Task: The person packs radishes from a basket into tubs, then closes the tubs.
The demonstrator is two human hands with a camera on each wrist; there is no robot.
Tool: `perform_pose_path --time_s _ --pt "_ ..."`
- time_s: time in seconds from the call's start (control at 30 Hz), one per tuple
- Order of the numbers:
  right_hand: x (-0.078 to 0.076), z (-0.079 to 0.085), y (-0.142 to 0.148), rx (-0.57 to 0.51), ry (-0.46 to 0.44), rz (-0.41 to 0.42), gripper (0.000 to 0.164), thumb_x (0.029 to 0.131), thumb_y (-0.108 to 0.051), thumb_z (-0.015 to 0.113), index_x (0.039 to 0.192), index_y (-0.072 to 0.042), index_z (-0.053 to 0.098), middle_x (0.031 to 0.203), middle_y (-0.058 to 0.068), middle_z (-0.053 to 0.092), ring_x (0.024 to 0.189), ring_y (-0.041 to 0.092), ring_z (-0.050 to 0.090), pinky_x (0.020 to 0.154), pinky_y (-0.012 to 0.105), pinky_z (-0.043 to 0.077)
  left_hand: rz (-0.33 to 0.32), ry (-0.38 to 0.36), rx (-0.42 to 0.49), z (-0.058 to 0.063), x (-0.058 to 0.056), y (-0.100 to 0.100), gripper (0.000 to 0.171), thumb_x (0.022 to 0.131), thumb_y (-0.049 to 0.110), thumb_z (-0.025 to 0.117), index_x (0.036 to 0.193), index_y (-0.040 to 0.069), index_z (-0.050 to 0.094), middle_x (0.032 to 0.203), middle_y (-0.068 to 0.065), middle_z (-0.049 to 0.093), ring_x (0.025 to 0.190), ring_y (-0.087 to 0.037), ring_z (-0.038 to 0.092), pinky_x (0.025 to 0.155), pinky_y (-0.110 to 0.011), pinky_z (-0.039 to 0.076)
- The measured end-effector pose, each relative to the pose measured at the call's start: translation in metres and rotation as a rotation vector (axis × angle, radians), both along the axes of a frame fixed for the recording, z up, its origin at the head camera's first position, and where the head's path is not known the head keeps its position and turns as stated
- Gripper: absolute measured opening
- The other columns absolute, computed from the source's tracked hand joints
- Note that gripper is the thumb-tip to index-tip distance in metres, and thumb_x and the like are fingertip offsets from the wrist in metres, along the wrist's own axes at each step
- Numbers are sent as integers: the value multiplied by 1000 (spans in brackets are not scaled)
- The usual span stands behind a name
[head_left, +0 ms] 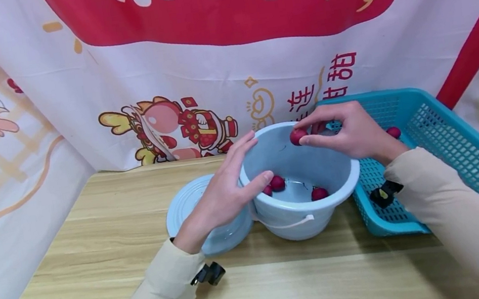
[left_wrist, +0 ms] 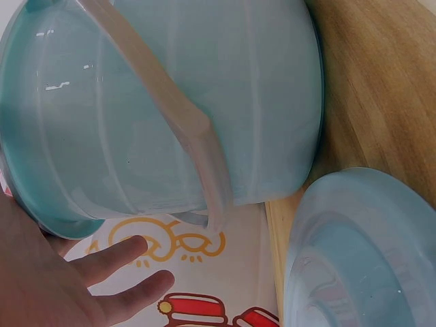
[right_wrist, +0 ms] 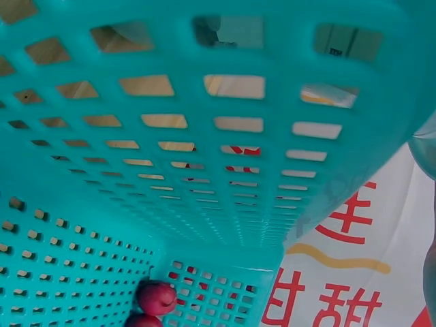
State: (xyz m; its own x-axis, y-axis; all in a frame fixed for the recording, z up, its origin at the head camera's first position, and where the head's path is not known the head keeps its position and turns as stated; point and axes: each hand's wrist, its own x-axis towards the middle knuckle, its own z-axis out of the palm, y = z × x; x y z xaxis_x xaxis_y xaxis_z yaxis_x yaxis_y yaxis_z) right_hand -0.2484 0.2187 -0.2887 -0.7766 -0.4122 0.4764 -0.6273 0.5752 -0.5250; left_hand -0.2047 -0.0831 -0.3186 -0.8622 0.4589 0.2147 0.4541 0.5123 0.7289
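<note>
My right hand pinches a red radish between thumb and fingertips, over the far side of a light-blue bucket. Inside the bucket, near its bottom, sit a radish on the left and another radish on the right; a further one is partly hidden by my left thumb. My left hand rests at the bucket's left rim, thumb across the rim and fingers along the outside. In the left wrist view, two fingers stretch out straight, apart from the bucket's side.
A teal slotted basket stands right of the bucket, with red radishes in its corner. The light-blue lid lies left of the bucket on the wooden table. A printed cloth hangs behind. The bucket's handle hangs down in front.
</note>
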Motion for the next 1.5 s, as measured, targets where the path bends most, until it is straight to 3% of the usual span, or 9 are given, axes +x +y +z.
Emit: perform_pose_path --time_s 0.7,1.5 --pt "1 3 -3 187 91 12 44 81 -18 93 123 -20 81 110 -1 81 99 14 68 72 31 59 -1 -4 -2 1 1 1 79 99 58 59 168 33 28 176 21 15 163 -22 27 120 -74 35" --pt "0 2 -3 166 87 7 39 82 -17 92 120 -17 81 112 0 81 98 14 70 72 30 60 -2 9 -7 0 0 0 79 100 59 57 168 32 29 176 23 15 163 -22 28 121 -74 33"
